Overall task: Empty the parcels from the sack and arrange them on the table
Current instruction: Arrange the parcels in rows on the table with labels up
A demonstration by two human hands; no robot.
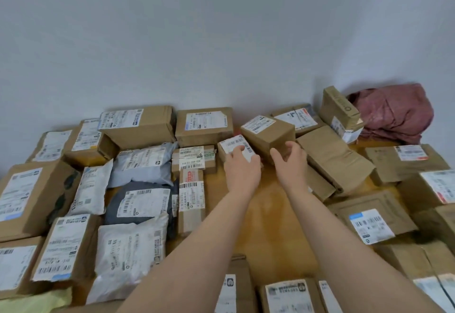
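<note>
Many cardboard parcels and plastic mailer bags cover a wooden table (268,214). My left hand (242,167) rests on a small labelled box (234,146) near the middle of the table, fingers over its label. My right hand (290,162) touches the near face of a larger brown box (267,134) just right of it, fingers curled but not clearly gripping. The dark red sack (394,113) lies crumpled at the back right corner against the wall.
Boxes line the back along the wall (204,125). Grey and white mailers (142,162) lie on the left. A flattened brown carton (334,157) lies right of my hands. More labelled boxes crowd the right side (371,216) and the front edge (288,295).
</note>
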